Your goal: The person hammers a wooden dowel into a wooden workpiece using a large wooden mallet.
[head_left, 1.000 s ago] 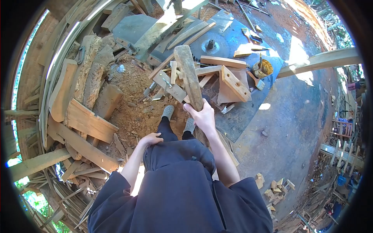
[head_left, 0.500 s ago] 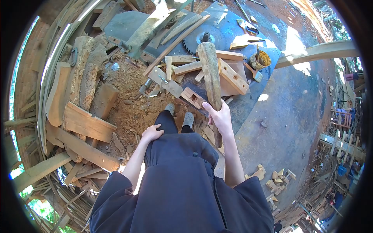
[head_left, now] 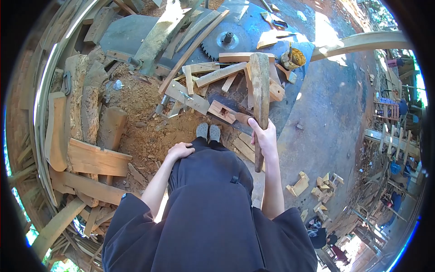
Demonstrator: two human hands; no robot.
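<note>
Right hand is wrapped round a wooden club, thumb on its left edge, other fingers mostly hidden behind it tbh. Using the saw blade as landmark: club's on my side of it & a bit to the R, thick end pointing away from me, thin end poking out below my fist. Left hand is nearer me than the blade & to its L, fingers tgthr on my dark clothes; can't tell if they're pinching any cloth.

Rest, big to small: rough timber way L of the blade; metal tabletop around it; long beam well R of it; thin slat slanting just L of it; block w/ a square hole on my side of it; tin R of it, yellowish inside; brush R of it too, slightly closer to me; brown bit my side of it, btwn block & thumb, idk if it's part of the block.
</note>
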